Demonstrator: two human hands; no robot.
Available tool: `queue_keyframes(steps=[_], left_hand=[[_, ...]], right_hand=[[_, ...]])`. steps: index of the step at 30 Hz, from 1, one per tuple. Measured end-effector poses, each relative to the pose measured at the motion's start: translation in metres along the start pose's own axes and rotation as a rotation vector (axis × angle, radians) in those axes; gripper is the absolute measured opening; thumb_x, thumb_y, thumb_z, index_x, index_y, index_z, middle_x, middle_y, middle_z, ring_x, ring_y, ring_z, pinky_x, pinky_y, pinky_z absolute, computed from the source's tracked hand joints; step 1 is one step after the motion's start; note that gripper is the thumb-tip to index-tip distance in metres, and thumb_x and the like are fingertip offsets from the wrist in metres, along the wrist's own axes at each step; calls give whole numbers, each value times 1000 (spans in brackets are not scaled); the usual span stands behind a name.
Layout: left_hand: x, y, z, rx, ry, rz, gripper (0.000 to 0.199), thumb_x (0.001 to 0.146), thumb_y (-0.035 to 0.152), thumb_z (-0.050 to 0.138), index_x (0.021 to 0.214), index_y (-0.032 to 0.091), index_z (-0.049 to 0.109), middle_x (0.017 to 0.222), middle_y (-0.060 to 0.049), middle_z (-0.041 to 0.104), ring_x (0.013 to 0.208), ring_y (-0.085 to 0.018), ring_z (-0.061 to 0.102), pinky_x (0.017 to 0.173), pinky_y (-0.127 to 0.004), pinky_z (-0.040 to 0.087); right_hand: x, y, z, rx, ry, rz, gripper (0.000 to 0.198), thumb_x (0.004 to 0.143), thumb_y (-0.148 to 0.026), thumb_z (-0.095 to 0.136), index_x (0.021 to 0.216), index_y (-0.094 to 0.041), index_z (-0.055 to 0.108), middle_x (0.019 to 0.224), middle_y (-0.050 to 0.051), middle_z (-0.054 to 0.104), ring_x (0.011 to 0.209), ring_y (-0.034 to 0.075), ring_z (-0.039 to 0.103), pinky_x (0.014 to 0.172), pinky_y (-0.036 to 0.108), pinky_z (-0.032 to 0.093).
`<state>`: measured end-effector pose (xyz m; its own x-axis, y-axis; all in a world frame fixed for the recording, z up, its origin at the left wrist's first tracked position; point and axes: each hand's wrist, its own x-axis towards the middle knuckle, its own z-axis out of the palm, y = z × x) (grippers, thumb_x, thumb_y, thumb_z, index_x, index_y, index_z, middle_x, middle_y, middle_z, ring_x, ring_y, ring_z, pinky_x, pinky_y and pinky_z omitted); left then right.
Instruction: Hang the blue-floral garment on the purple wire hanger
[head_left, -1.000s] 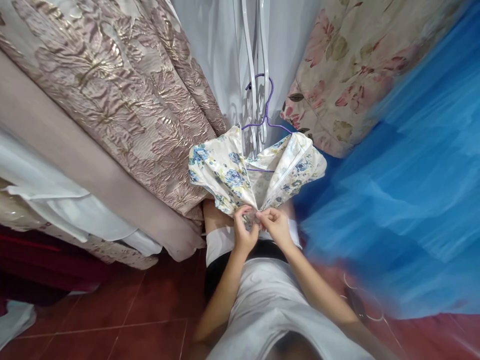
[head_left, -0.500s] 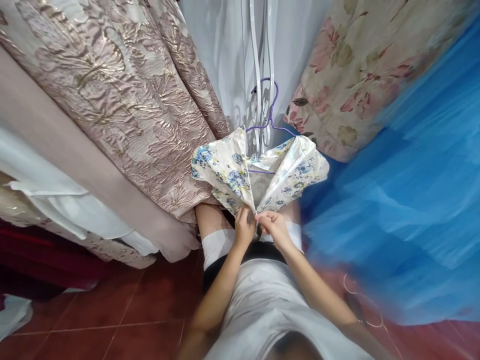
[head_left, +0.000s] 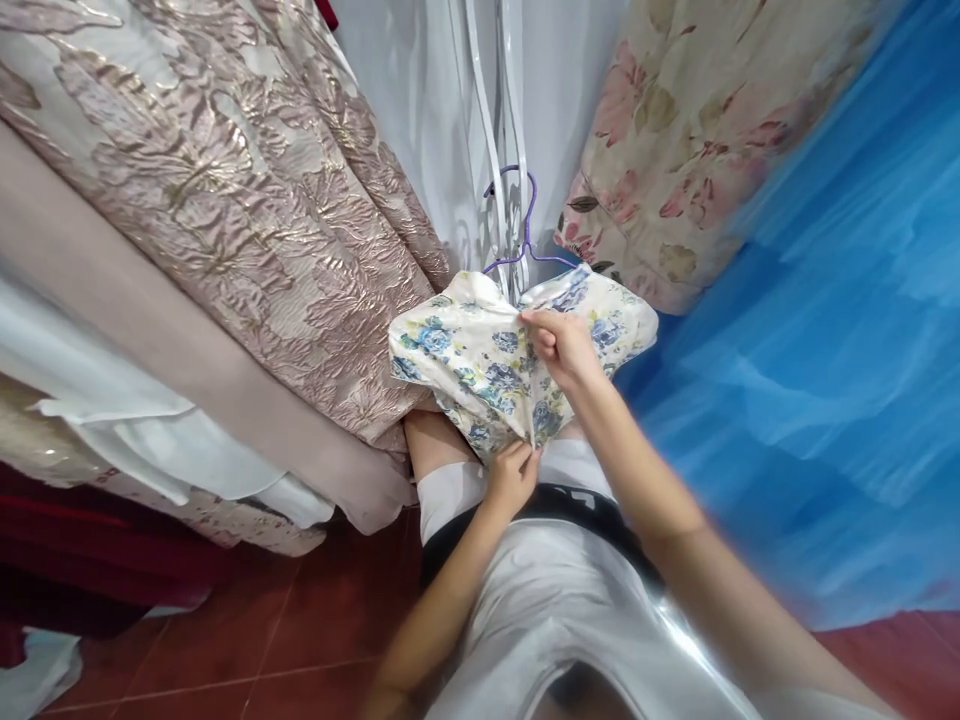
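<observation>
A white garment with blue flowers [head_left: 504, 375] hangs on a purple hanger [head_left: 527, 225] in front of my legs. Its zipper [head_left: 533, 405] runs down the middle, and the two edges lie together along it. My right hand [head_left: 561, 345] is closed in a pinch at the zipper's upper end, near the neckline; the small pull is hidden by the fingers. Lower down, my left hand [head_left: 514, 474] grips the fabric at the zipper's bottom end, close to my lap.
Shiny pink brocade [head_left: 300, 210] hangs at the left, beside paler and white fabrics. White straps [head_left: 487, 120] dangle behind the hanger. To the right are a pink-flowered cloth [head_left: 675, 150] and blue tulle [head_left: 810, 420]. Red tiles [head_left: 315, 620] cover the floor.
My right hand has moved up from the zipper's bottom to the neckline, and the open V of the garment has closed. My left hand stays at the lower end.
</observation>
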<state>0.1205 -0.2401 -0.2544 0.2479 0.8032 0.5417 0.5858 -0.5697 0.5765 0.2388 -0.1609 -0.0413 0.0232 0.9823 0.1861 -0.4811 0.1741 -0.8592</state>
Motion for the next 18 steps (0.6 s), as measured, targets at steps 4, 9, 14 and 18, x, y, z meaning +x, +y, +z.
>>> queue_keyframes(steps=[4,9,14,18], left_hand=[[-9,-4,5,19,-106,-33,35,101,28,47,69,19,55,73,-5,65,73,-18,62,70,-28,44],[28,7,-39,-6,-68,9,35,102,34,51,73,19,61,73,-3,67,70,-17,63,68,-28,47],[132,46,-128,94,353,301,33,106,35,41,128,19,61,128,-13,66,118,-22,62,95,-36,51],[193,62,-151,281,149,435,32,107,38,40,110,19,66,106,-9,71,105,-22,64,91,-36,51]], right_hand=[[14,-14,8,18,2,-47,18,66,-25,77,64,-15,62,41,-11,33,40,3,22,38,20,16],[6,-15,-5,-57,-56,-52,18,67,-29,78,70,-14,68,41,-10,35,39,4,24,39,21,16],[-3,-15,-12,-165,-42,-119,18,69,-31,76,66,-16,66,41,-9,38,38,6,28,40,23,18],[2,-13,-8,-217,-30,-193,16,70,-30,73,66,-17,65,42,-8,42,39,7,32,41,23,20]])
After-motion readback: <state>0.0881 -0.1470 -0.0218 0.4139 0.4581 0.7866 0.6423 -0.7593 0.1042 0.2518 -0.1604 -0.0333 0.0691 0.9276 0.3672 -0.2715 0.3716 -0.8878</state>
